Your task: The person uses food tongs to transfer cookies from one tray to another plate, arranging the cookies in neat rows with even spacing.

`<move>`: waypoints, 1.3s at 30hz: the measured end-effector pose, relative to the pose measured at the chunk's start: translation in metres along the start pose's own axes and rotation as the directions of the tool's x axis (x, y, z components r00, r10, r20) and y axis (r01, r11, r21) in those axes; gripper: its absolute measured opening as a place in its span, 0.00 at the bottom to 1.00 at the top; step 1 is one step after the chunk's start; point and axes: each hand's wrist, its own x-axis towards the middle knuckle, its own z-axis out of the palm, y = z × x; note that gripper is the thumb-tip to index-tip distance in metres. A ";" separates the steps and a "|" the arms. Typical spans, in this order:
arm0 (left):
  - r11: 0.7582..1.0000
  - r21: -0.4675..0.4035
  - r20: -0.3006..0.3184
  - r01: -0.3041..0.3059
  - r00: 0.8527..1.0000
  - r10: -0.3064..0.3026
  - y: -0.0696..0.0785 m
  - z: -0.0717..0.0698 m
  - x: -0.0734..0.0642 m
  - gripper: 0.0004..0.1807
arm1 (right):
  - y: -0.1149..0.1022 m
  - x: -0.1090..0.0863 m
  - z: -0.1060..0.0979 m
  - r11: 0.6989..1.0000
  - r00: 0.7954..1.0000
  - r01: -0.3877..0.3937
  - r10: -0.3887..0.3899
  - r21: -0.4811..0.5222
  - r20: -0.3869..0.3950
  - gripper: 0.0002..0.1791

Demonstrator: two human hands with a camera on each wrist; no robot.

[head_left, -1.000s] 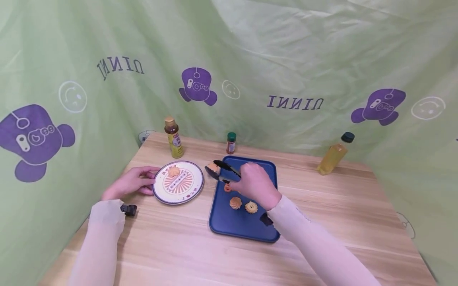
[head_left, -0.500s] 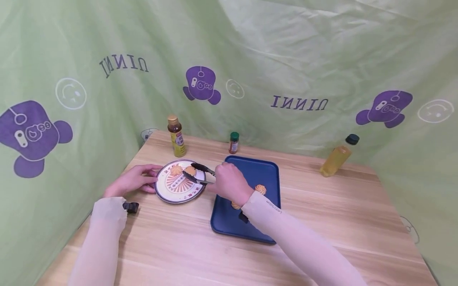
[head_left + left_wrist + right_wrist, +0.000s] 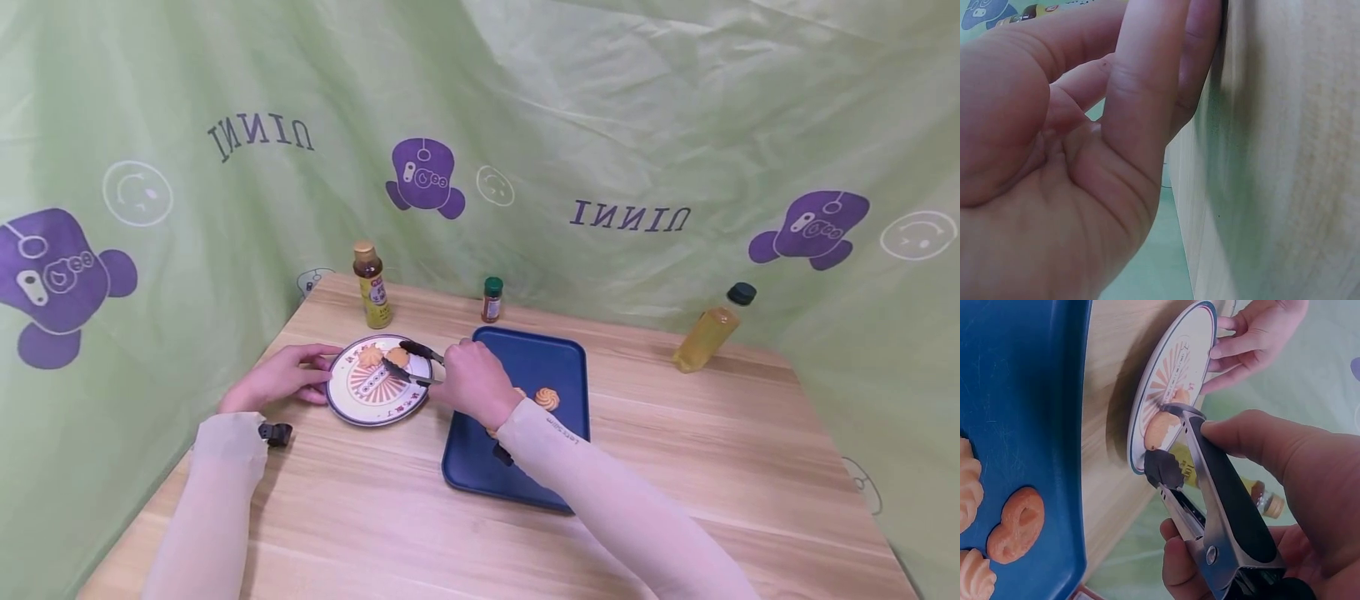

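Note:
My right hand (image 3: 476, 383) grips a pair of kitchen tongs (image 3: 1229, 494), thumb along one black handle. Their dark tips stand apart around a round cookie (image 3: 1159, 430) on the white patterned plate (image 3: 375, 410). Beside it on the plate lies a swirled cookie (image 3: 371, 357). At the plate's left rim rests my left hand (image 3: 288, 375), its relaxed fingers touching the edge. On the blue tray (image 3: 480, 479) lie a swirled cookie (image 3: 547, 398) and a pretzel-shaped cookie (image 3: 1016, 525); the right arm partly hides others.
Behind the plate stands a yellow-labelled bottle (image 3: 375, 292). A small green-capped jar (image 3: 492, 302) is behind the tray. At the back right, a bottle of yellow liquid (image 3: 707, 337) appears tilted. A green printed cloth (image 3: 600, 125) hangs around the wooden table (image 3: 337, 517).
My right hand has moved left from over the tray, bringing the cookie in the tongs onto the plate. The tongs barely move in the last half second. My left hand stays at the rim.

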 end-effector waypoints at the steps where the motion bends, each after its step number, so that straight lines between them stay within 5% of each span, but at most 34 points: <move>1: 1.000 -0.003 0.001 0.000 1.000 0.000 0.000 0.000 0.000 0.34 | 0.000 0.000 0.000 1.000 1.000 -0.003 0.003 -0.003 0.001 0.31; 23: 1.000 0.016 0.001 0.000 1.000 0.000 -0.006 0.001 -0.002 0.34 | 0.000 -0.011 -0.007 0.998 0.999 -0.035 0.035 0.050 0.012 0.29; 39: 1.000 0.027 0.000 0.004 1.000 -0.004 -0.004 0.001 -0.001 0.35 | 0.042 -0.055 -0.033 0.972 0.991 -0.133 0.128 0.194 0.038 0.18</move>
